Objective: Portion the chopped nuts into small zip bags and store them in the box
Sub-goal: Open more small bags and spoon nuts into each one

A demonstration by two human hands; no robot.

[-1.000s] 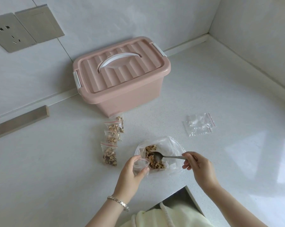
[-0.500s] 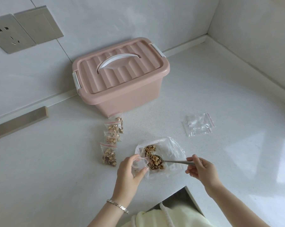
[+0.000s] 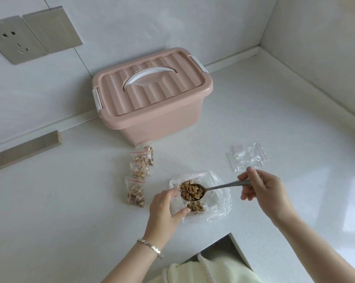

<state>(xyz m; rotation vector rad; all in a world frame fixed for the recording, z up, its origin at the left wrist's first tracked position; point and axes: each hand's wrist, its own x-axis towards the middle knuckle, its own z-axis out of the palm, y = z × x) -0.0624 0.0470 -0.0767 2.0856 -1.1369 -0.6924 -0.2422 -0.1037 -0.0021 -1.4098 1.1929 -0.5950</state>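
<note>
Since a second ago the spoon [image 3: 223, 185] has risen out of the large clear bag [image 3: 217, 203], heaped with chopped nuts [image 3: 192, 192], and the right hand [image 3: 262, 190] has drawn back toward 3 o'clock. That hand pinches the end of the spoon's handle between thumb and curled fingers, with the bowl pointing toward 9 o'clock. The left hand [image 3: 164, 209] is curled, thumb and fingers gripping a small zip bag [image 3: 178, 204] by its mouth. The clear film is hard to tell apart from the large bag behind it. The loaded bowl hangs just beside those fingers, above the small bag's mouth, and more nuts lie in the large bag below. A bracelet [image 3: 150, 245] circles the left wrist. On the white worktop [image 3: 70, 201], a row of filled zip bags [image 3: 137, 172] lies at 10 o'clock from the large bag and reaches up to the foot of the pink box [image 3: 152, 111]. The box stands at 11 o'clock against the wall, with its lid shut and its white handle lying flat. A stack of empty zip bags [image 3: 247, 157] lies at 2 o'clock, just beyond the right hand's knuckles. A wall socket [image 3: 15, 39] sits on the wall at far 10 o'clock.
</note>
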